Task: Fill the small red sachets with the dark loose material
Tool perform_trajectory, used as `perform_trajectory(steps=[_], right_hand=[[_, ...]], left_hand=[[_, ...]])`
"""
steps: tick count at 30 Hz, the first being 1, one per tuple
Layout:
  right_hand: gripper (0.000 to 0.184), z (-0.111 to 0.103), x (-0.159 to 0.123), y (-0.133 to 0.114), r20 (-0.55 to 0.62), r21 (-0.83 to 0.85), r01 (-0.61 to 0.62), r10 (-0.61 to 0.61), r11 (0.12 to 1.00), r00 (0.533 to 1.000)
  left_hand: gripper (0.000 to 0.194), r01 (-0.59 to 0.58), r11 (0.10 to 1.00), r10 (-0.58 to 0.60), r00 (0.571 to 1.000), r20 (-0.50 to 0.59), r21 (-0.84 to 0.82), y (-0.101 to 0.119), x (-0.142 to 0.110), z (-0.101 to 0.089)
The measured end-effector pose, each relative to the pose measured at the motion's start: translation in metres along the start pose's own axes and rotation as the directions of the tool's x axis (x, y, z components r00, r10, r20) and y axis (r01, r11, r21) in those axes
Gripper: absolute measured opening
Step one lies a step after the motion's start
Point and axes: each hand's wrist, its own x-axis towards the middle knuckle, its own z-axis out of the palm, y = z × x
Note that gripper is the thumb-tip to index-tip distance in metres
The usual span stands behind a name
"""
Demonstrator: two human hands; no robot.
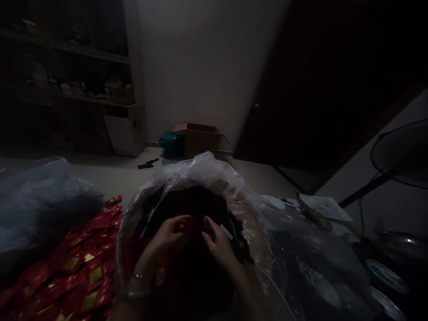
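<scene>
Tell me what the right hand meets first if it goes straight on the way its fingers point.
Probably the dark material right at the fingers of the right hand, though the dim light hides the depth.

You can't read any text here. The gold patches (95, 275) on the red packets (67, 272) left of your left grip (170, 235) and the printed sheet (326, 207) beyond your right grip (217, 243) are too dim and small to make out.
</scene>
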Motion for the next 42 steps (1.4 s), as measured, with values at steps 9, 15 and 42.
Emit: perform_trajectory(steps=[9, 15, 42], right_hand=[[0.049, 0.008, 0.000, 0.005, -0.123, -0.158, 0.166, -0.186, 0.973, 0.975], [0.044, 0.011, -0.001, 0.009, -0.156, -0.395, 0.313, -0.399, 0.863, 0.904], [0.009, -0.008, 0.000, -0.007, -0.258, -0.424, 0.150, -0.278, 0.893, 0.925]], left_hand=[[0.046, -0.005, 0.951, 0.021, 0.999, 0.049, -0.309, -0.001, 0.005, 0.024], [0.024, -0.041, 0.978, -0.016, 0.963, -0.270, -0.205, -0.010, 0.015, 0.034], [0.018, -0.193, 0.981, 0.193, 0.962, -0.193, 0.018, -0.005, 0.007, 0.042]])
